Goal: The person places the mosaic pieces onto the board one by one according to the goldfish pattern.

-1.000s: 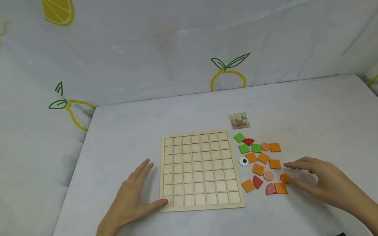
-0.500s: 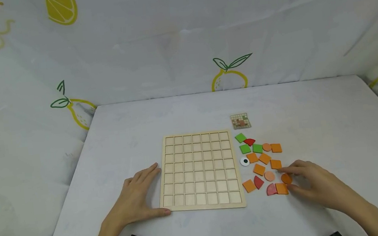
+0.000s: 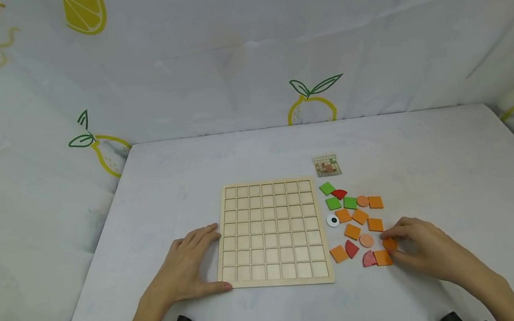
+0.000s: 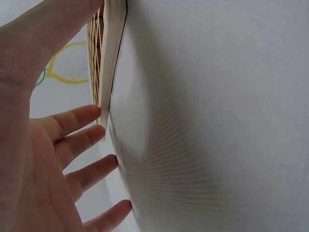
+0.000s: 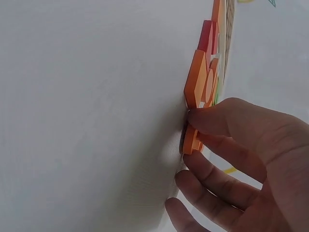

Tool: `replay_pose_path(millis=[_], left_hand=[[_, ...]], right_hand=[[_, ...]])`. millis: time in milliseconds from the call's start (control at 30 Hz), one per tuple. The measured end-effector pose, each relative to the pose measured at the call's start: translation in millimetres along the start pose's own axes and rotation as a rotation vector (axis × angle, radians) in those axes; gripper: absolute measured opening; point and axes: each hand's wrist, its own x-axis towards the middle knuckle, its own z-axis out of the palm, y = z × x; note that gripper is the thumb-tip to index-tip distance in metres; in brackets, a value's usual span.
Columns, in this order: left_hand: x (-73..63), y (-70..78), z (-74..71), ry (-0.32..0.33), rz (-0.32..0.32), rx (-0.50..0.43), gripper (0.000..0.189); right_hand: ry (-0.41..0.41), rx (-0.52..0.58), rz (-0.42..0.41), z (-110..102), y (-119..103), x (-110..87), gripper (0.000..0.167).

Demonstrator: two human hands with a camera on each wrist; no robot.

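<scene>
A light wooden grid board (image 3: pixel 275 285) lies flat on the table. My left hand (image 3: pixel 180 271) rests against its left side, fingers spread, with the thumb at the near left corner. In the left wrist view, fingertips (image 4: pixel 94 112) touch the board's edge. To the right of the board, my right hand (image 3: pixel 430 249) pinches a round orange disc (image 3: pixel 389 244) between thumb and fingers, low at the table. The right wrist view shows the disc's edge (image 5: pixel 189 140) between them. Just nearer lies an orange square tile (image 3: pixel 383 258), beside a pinkish-red quarter-round piece (image 3: pixel 369 258).
Several flat pieces lie loose between board and right hand: green squares (image 3: pixel 350 203), orange squares (image 3: pixel 360 216), peach discs (image 3: pixel 366 240), red wedges (image 3: pixel 351 248) and a white eye disc (image 3: pixel 333 220). A small pattern card (image 3: pixel 327 165) lies behind them. Fabric hangs beyond the table (image 3: pixel 238 157).
My right hand has moved slightly left and its fingers have closed round the orange disc. My left hand has shifted a little toward the board, bringing its fingers against the edge.
</scene>
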Motion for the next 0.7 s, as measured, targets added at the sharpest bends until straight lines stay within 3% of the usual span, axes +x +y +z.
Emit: replay_pose_path(millis=[267, 700], left_hand=[[5.0, -2.0, -4.1, -0.054, 0.068, 0.018, 0.103], [10.8, -1.6, -12.3, -0.182, 0.069, -0.010, 0.113]], right_hand=[[0.055, 0.006, 0.021, -2.7, -6.3, -0.3, 0.029], [0.224, 0.146, -0.171, -6.6, -45.4, 8.9, 0.026]])
